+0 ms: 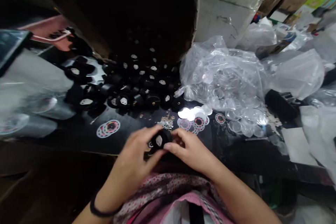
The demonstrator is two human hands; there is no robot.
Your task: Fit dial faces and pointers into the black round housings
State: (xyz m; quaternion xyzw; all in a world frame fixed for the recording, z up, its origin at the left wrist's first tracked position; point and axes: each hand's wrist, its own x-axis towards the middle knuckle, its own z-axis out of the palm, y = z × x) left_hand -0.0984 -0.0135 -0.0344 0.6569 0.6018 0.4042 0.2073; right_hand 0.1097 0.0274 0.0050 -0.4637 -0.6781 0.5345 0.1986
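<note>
Between my hands, over the front edge of the dark table, is a round black part (165, 135) with a pale plate on its face. My left hand (139, 152) grips it from the left, thumb below and fingers above. On the other side, the thumb and fingers of my right hand (187, 148) pinch its right edge. Just beyond lies a small heap of thin metal pins (166, 124). Printed dial discs (198, 122) rest to the right of the pins, and more printed discs (108, 128) lie to the left.
Many similar black parts (153, 98) spill from a large dark box at the back. A clear plastic bag of transparent round covers (223, 80) sits to the right, with silvery discs (193, 113) before it. Stacked clear cylinders (44, 106) stand at left; a pink basket (49, 29) is behind.
</note>
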